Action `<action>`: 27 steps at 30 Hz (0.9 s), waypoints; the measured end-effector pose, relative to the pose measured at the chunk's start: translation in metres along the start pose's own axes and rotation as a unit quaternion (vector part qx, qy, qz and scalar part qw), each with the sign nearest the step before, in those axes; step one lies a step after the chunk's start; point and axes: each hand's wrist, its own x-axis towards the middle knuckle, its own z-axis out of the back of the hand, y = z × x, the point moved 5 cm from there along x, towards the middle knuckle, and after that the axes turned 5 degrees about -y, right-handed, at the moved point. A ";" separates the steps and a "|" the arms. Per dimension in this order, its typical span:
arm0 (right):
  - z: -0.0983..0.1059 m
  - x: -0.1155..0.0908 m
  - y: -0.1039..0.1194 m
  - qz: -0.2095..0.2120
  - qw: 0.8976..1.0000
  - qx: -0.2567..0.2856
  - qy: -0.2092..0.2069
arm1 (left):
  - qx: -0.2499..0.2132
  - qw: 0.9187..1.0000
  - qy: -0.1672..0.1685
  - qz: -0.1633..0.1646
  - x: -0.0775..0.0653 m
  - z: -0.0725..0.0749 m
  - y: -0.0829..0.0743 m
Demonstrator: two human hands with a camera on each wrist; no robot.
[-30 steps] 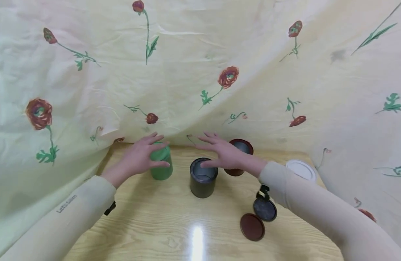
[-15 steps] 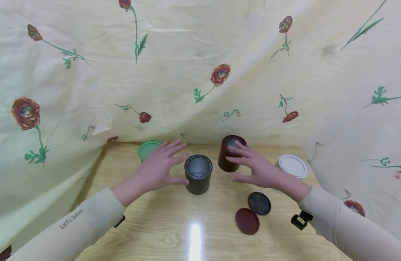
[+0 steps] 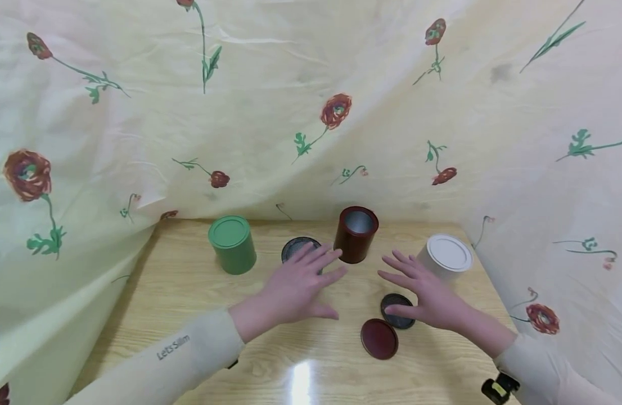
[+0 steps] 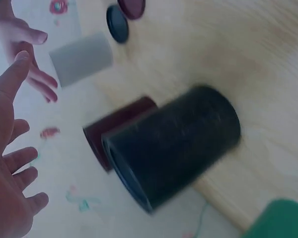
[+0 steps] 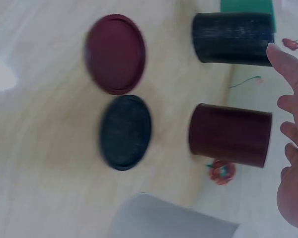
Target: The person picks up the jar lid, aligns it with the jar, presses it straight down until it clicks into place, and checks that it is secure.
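With fingers spread, my left hand [image 3: 296,287] hovers over the table, hiding most of the black can [image 3: 294,245] in the head view. That can stands upright, uncovered, in the left wrist view. My right hand [image 3: 429,295] is also spread in the air, its thumb in front of the black lid [image 3: 399,323]. A dark red lid [image 3: 379,339] lies beside the black one. Between and behind the hands stands an open dark red can [image 3: 355,242]. A white can [image 3: 445,256] with its lid on is just beyond my right hand. Neither hand holds anything.
A green can [image 3: 233,247], lid on, stands at the back left of the wooden table [image 3: 179,270]. Flower-patterned cloth [image 3: 270,112] hangs behind the table and along its sides.
Both hands have moved right and nearer: the left from the green can to the black can, the right from the black and dark red cans to the white can. The view has shifted slightly.
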 end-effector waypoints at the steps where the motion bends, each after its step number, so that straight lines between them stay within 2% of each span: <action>1: -0.001 -0.006 -0.001 0.003 1.000 -0.003 -0.005 | 0.004 1.000 0.006 -0.004 0.003 -0.003 -0.007; 6: -0.009 -0.033 -0.006 0.019 1.000 -0.001 -0.021 | 0.022 0.999 0.026 -0.011 0.016 -0.025 -0.041; 12: -0.019 -0.060 -0.013 0.028 0.999 0.005 -0.037 | 0.008 0.998 0.062 0.008 0.021 -0.058 -0.071; 19: -0.034 -0.086 -0.019 0.011 0.999 -0.004 -0.047 | -0.039 0.994 0.087 0.048 0.017 -0.096 -0.079; 27: -0.051 -0.119 -0.025 -0.021 0.998 -0.004 -0.060 | -0.055 0.990 0.106 0.071 0.009 -0.130 -0.078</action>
